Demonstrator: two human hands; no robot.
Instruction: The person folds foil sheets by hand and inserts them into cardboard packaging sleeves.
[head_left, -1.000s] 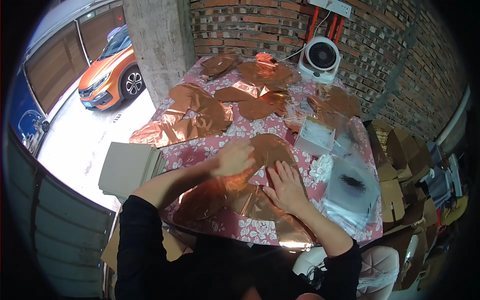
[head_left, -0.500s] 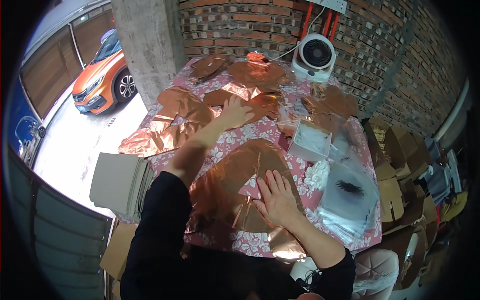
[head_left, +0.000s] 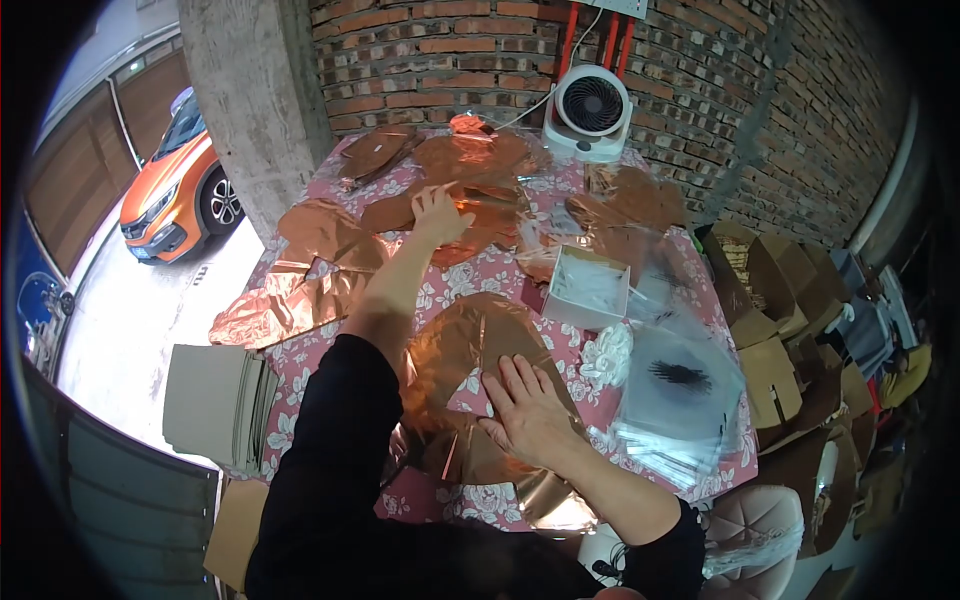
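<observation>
Since the earlier frame, the left hand (head_left: 437, 215) has gone from the near copper foil balloon (head_left: 500, 330) to the far foil piece (head_left: 385, 213), beyond and left of the white box (head_left: 578, 313); its fingers are loosely bent on the foil, and whether they grip it I cannot tell. Left of the box and nearer the person, the near copper foil balloon lies flat under the right hand (head_left: 530, 415), whose partly spread fingers press on it without closing round anything.
</observation>
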